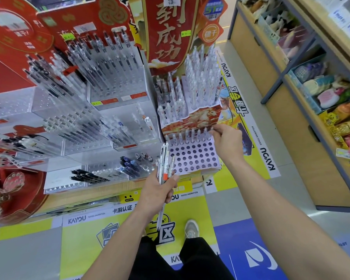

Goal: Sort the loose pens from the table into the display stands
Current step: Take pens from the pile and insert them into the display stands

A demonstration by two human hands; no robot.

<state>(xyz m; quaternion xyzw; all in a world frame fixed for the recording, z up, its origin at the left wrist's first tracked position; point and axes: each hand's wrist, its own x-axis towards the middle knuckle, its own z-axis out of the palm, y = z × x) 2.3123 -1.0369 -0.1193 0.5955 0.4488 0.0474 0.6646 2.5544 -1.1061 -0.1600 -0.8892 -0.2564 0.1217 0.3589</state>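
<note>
Several loose pens (164,158) stand bunched in the left hand (160,188), fingers wrapped round them, just near-left of the holed display stand (192,158). The right hand (227,142) pinches the rightmost pen (211,132) of the seated row (187,136). Seating seems underway; next, draw another from the bunch and find an open hole.

perforated stand (192,156) on counter's (101,190) right end, pen racks (77,126) left of it, left hand (158,188) with pen bundle (164,158) before it, right hand (227,144) seemingly touching it

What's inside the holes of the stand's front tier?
One row of pens stands along the back of the front tier; the holes nearer the person are empty. The right hand covers that row's right end.
</note>
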